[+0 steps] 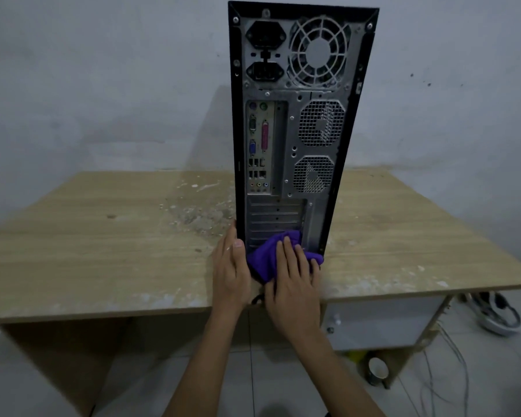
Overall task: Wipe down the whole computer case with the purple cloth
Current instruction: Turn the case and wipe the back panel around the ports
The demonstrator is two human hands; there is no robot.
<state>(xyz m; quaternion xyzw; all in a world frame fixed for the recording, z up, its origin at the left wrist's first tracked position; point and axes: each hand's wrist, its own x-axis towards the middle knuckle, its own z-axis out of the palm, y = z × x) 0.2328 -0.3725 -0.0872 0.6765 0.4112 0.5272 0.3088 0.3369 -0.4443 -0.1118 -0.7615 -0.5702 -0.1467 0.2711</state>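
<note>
The black computer case (295, 121) stands upright on the wooden table (103, 245), its metal rear panel with ports and fan grilles facing me. The purple cloth (263, 257) is bunched against the bottom of that rear panel. My right hand (294, 284) lies flat on the cloth with straight fingers, pressing it to the case. My left hand (230, 266) rests against the case's lower left edge, fingers straight along its side and thumb on the front rim.
Dust and pale debris (193, 212) lie on the table left of the case. A grey wall stands close behind. Under the table's right side are a white panel (382, 323), a cup (378, 368), cables and a white object (497, 314) on the tiled floor.
</note>
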